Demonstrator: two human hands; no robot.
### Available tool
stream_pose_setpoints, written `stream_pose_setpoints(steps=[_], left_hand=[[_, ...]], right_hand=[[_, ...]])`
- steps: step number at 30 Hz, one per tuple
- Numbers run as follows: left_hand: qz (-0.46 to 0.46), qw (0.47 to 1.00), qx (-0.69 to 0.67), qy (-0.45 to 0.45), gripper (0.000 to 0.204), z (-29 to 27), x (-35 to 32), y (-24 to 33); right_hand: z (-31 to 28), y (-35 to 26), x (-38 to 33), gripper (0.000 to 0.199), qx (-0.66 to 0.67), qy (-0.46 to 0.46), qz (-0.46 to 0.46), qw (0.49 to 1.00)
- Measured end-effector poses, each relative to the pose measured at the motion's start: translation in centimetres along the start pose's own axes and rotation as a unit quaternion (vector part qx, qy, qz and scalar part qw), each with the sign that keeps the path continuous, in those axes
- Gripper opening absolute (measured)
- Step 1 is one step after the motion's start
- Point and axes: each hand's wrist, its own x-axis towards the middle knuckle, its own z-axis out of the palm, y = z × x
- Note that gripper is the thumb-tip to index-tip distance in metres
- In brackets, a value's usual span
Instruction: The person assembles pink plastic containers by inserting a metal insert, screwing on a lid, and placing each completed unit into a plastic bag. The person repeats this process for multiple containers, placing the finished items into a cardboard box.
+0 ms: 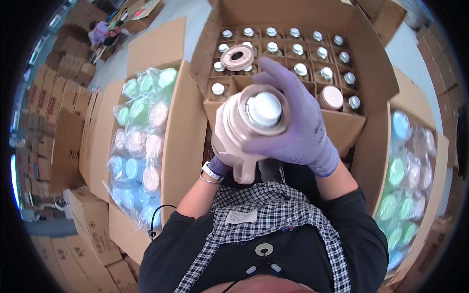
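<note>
Pink plastic jug (239, 132) is held up right over the front flap of the divided box (376, 63). Right hand (298, 129) in a purple glove wraps around its top by the white cap (264, 108); left hand (218, 166) grips it from underneath, mostly hidden. Looks like smooth, hard, ribbed plastic, probably light but slick, so the body or handle seems the safest hold. The bottles (298, 49) in the box have shiny metal caps, likely glass.

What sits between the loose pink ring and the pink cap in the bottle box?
In the head view, silver-capped bottles in dividers sit between the ring and the cap; right hand's fingers partly overlap.
</note>
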Motion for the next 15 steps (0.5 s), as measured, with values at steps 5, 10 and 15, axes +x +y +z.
stream_pose_setpoints(steps=[5, 10, 15], left_hand=[[0.057, 0.997, 0.006, -0.048, 0.106, 0.3, -0.3, -1.2], [-0.01, 0.999, 0.027, 0.017, 0.099, 1.6, -2.6, -3.1], [-0.06, 0.997, -0.044, 0.011, 0.094, -0.2, -4.9, -5.4]], right_hand=[[-0.2, -0.6, -0.5, 0.084, -0.075, 0.021, 0.001, 0.997], [1.2, 0.7, 1.2, 0.052, -0.03, -0.031, -0.05, 0.998], [2.9, 0.0, 1.9, 0.057, -0.013, -0.083, -0.076, 0.994]])
